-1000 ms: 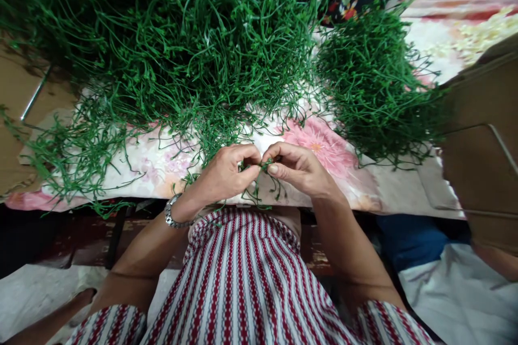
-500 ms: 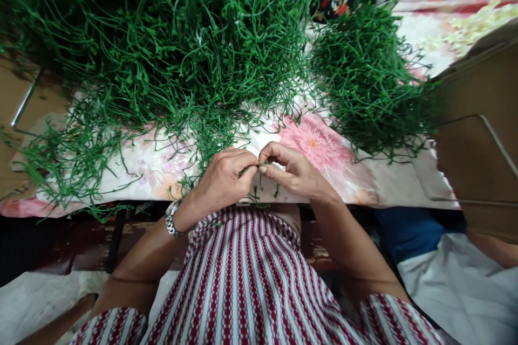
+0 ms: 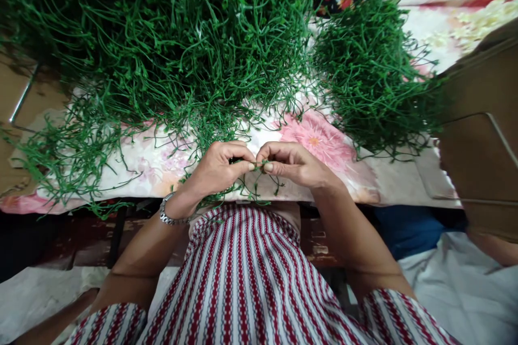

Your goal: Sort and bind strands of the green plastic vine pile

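The left hand (image 3: 216, 170) and right hand (image 3: 301, 167) pinch a sprig (image 3: 259, 164) between thumb and finger, over the cloth (image 3: 315, 143). Beyond: big green heap (image 3: 182, 48), smaller heap (image 3: 372, 75); far right, a carton (image 3: 481, 156) hides some cloth from me.

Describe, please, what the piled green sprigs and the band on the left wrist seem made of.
Green sprigs: probably plastic, slightly glossy, given their uniform colour and pale highlights; real stems cannot be excluded. Band: likely polished metal, from its silvery shine and links.
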Demonstrator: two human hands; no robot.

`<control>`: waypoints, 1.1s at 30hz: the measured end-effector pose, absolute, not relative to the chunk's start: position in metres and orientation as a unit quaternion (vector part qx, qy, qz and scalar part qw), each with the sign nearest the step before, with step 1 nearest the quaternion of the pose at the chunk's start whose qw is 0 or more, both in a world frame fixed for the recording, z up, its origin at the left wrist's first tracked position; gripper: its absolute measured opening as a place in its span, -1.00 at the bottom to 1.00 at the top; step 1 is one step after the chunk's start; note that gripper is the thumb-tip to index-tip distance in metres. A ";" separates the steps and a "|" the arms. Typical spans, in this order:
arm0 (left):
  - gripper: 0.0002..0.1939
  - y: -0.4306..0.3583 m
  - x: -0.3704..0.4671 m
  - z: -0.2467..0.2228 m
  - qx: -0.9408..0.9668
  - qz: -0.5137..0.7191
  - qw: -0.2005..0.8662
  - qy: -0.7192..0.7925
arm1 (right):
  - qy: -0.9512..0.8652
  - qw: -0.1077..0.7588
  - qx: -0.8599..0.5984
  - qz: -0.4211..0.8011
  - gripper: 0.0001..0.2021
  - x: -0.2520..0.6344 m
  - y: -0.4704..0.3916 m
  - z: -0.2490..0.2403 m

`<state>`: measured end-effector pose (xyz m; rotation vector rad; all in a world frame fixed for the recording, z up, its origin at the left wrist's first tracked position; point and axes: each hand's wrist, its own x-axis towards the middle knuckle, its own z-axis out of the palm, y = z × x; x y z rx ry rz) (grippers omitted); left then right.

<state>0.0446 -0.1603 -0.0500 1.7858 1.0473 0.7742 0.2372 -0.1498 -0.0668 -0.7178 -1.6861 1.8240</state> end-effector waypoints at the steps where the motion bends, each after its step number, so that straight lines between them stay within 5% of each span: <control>1: -0.89 -0.161 0.045 -0.050 0.719 0.319 0.441 0.433 | -0.618 0.277 -0.270 0.684 -0.81 0.237 -0.150 -0.068; 6: -0.89 -0.167 0.049 -0.049 0.719 0.352 0.366 0.474 | -0.665 0.307 -0.311 0.605 -0.85 0.236 -0.154 -0.067; 12: -0.89 -0.170 0.049 -0.051 0.739 0.295 0.369 0.480 | -0.804 0.348 -0.361 0.321 -0.90 0.233 -0.160 -0.068; 19: -0.88 -0.167 0.052 -0.046 0.778 0.265 0.361 0.440 | -0.872 0.308 -0.360 0.125 -0.92 0.231 -0.165 -0.064; 27: -0.83 -0.164 0.049 -0.045 0.804 0.253 0.363 0.397 | -0.859 0.277 -0.348 0.252 -0.95 0.234 -0.166 -0.061; 33: -0.85 -0.167 0.054 -0.041 0.821 0.193 0.312 0.438 | -0.866 0.237 -0.377 0.229 -0.93 0.232 -0.167 -0.062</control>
